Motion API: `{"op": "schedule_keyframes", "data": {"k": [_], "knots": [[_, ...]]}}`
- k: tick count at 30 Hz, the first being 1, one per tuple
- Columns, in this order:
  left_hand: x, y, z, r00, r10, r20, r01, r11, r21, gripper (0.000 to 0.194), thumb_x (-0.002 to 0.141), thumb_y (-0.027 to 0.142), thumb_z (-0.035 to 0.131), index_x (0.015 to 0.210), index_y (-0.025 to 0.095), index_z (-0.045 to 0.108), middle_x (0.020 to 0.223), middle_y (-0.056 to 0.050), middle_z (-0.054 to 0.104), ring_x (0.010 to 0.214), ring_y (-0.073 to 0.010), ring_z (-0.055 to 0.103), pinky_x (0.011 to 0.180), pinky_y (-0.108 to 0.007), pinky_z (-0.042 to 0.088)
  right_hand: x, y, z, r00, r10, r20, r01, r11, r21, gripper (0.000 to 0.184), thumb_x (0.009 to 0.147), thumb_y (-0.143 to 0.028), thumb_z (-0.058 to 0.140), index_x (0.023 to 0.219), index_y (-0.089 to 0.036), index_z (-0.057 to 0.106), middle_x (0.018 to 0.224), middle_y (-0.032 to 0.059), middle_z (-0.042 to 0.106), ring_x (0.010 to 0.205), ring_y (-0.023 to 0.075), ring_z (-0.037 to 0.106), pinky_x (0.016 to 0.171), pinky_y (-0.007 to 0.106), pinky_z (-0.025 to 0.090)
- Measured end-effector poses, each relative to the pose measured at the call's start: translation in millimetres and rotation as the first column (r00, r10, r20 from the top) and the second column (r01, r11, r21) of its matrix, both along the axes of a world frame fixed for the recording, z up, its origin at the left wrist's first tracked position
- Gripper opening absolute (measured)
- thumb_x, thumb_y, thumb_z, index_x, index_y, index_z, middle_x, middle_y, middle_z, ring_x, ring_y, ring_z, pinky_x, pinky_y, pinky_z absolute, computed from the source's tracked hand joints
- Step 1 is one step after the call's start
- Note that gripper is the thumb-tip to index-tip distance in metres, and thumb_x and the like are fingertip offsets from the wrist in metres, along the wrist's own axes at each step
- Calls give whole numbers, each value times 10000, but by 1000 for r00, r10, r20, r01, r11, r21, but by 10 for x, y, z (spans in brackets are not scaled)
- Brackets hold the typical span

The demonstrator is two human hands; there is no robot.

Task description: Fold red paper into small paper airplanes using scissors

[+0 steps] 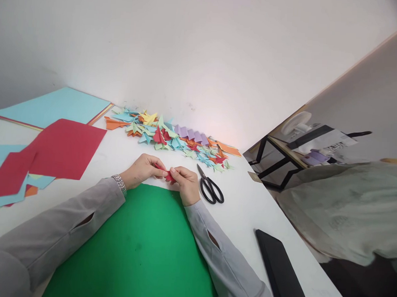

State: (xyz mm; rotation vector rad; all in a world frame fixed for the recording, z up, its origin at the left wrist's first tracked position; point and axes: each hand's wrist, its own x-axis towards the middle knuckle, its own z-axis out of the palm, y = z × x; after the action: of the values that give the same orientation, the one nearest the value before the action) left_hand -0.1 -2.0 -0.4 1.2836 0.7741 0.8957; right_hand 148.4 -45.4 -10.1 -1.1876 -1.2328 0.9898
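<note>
Between my two hands is a small piece of folded red paper (169, 176), partly covered by the fingers. My left hand (144, 170), with a metal watch band at the wrist, pinches its left side. On the other side my right hand (186, 183) grips it between thumb and fingers. A pair of black-handled scissors (212, 188) lies just right of my right hand. Beyond the hands a heap of small folded paper shapes (175, 140) in several colours lies along the wall.
Red paper sheets (71, 147) and blue ones lie on the white table (238, 209) at left, with a stack of large blue sheets (53, 108) behind. A black flat object (280, 270) lies at right. Green material (138, 248) is below my arms. A person in pale clothing (352, 207) is at right.
</note>
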Motion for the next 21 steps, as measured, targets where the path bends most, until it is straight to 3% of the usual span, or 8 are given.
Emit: {"op": "schedule_keyframes", "data": {"k": [10,21], "knots": [[3,4,-35,999,40,-15,-40,998,46,178,511,209,780,605,119,659,507,-9,608,505,-103,532,522,-235,407,13,23,-25,999,29,-20,-29,1000,5,453,709,-617,576,604,-182,642,528,22,613,478,131,545,452,237,425],[-4,15,-24,986,72,148,-74,997,10,300,502,281,814,703,116,664,672,-21,655,660,-126,593,638,-259,464,17,-11,-40,984,13,175,-44,983,178,348,810,-525,508,827,-217,669,733,26,637,659,156,592,503,248,462]]}}
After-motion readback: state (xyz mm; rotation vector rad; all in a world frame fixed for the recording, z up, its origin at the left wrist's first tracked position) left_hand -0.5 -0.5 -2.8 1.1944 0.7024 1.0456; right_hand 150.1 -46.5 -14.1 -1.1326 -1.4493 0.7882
